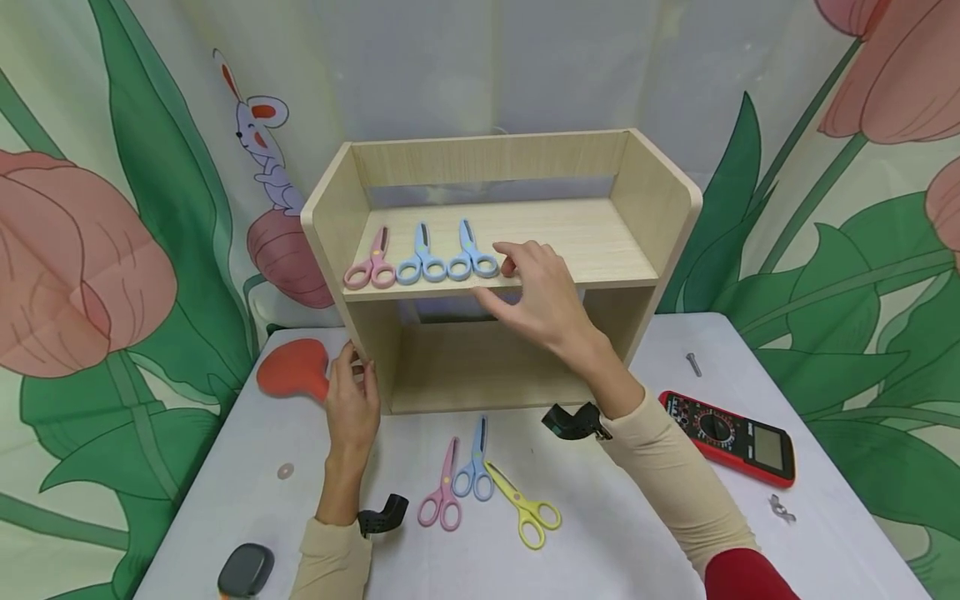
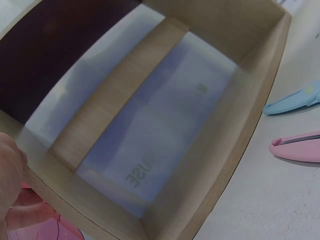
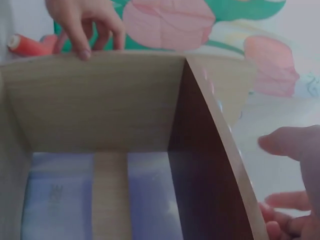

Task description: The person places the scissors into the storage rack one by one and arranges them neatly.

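My right hand (image 1: 542,292) is at the front edge of the upper shelf, thumb and fingers spread apart with nothing between them. Its fingertips are just right of the right-hand blue scissors (image 1: 472,252). Left of these, another pair of blue scissors (image 1: 422,255) and a pair of pink scissors (image 1: 371,262) lie in a row, handles toward the front. My left hand (image 1: 352,404) touches the lower left side panel of the wooden shelf unit (image 1: 491,158), its fingers along the outer side. In the right wrist view, the left fingertips meet the panel's edge.
In front of the unit lie pink scissors (image 1: 442,492), blue scissors (image 1: 476,467) and yellow scissors (image 1: 525,507). An orange-red rounded object (image 1: 292,369) is at left, above a dark grey object (image 1: 246,570). At right are a red multimeter (image 1: 727,437), a bolt (image 1: 693,364) and a small metal piece (image 1: 782,508).
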Demonstrator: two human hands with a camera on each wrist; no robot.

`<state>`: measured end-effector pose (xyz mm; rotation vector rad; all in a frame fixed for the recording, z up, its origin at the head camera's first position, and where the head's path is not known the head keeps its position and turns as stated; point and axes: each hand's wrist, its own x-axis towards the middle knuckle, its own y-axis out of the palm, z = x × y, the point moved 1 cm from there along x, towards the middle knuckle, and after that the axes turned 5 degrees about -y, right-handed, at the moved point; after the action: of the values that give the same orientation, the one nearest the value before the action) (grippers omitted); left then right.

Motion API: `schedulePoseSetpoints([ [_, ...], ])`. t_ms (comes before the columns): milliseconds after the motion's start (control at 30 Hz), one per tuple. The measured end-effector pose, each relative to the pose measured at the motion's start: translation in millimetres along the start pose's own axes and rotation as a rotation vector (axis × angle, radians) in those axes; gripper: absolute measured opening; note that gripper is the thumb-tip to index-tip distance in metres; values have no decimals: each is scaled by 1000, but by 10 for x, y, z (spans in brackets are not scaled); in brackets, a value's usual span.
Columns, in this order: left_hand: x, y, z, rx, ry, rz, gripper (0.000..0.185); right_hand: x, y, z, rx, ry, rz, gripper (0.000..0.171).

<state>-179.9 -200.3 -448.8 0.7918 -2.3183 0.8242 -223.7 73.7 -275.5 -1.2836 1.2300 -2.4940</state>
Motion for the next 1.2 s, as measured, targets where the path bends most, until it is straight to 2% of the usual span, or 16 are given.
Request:
schedulePoseSetpoints([
  [167, 1, 10, -4, -2, 5, -8, 42, -317, -5, 15, 48, -149, -62, 65],
  [333, 13, 18, -20, -9, 13, -8, 42, -736, 39, 4, 28, -198, -11, 82],
  [533, 20, 16, -17, -10, 15, -12, 41, -1215, 138, -20, 3, -166, 120, 91],
  [667, 10, 13, -12, -6, -3, -11, 41, -1508, 188, -32, -1, -139, 215, 90],
  [867, 4, 1, -13, -11, 5, -15, 41, -1897, 296, -57, 0, -118, 290, 87],
  [1033, 9, -2, -16, -19, 12, -20, 41, -2193, 471, -116, 10, -94, 350, 86],
  [1200, 2, -2, -13, -21, 6, -13, 41, -2483, 650, -151, 47, -31, 435, 84],
])
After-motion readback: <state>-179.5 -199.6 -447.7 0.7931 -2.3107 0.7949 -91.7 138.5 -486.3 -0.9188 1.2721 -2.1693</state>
